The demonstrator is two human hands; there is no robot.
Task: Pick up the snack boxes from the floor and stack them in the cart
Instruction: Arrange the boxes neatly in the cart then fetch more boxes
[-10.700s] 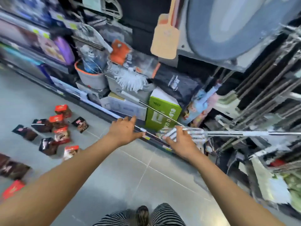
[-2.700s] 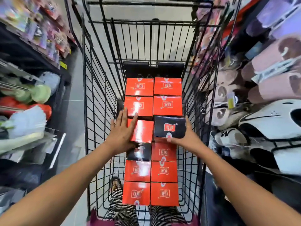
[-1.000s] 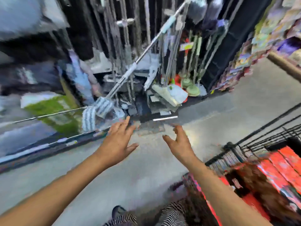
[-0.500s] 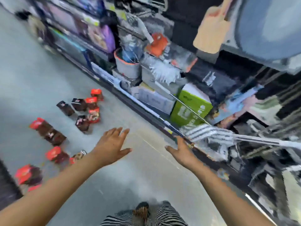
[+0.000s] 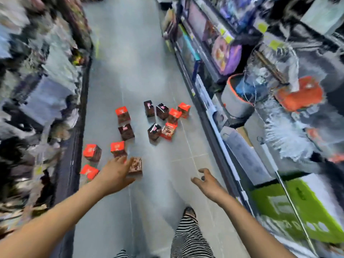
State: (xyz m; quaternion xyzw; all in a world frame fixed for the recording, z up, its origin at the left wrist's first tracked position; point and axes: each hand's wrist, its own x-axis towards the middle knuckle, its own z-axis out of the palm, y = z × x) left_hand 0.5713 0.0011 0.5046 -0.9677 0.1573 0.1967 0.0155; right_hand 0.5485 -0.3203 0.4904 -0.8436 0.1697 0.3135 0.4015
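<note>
Several red and dark brown snack boxes lie scattered on the grey aisle floor (image 5: 149, 71). One cluster (image 5: 163, 118) lies farther off; nearer ones include a red-topped box (image 5: 92, 151), another (image 5: 117, 148) and a brown box (image 5: 136, 165). My left hand (image 5: 113, 174) reaches out with straight fingers and overlaps the brown box in the image; contact cannot be told. My right hand (image 5: 206, 182) hovers over bare floor with loosely spread fingers, holding nothing. The cart is out of view.
Store shelves line both sides of the aisle. On the right stand a green box (image 5: 297, 211), a grey bucket with orange rim (image 5: 236, 101) and mops. My striped trouser leg and shoe (image 5: 188, 226) are at the bottom centre. The picture is blurred.
My view has swung from the right-hand shelving down the aisle. The boxes now lie straight ahead and closer, with my left hand stretched out over the nearest ones.
</note>
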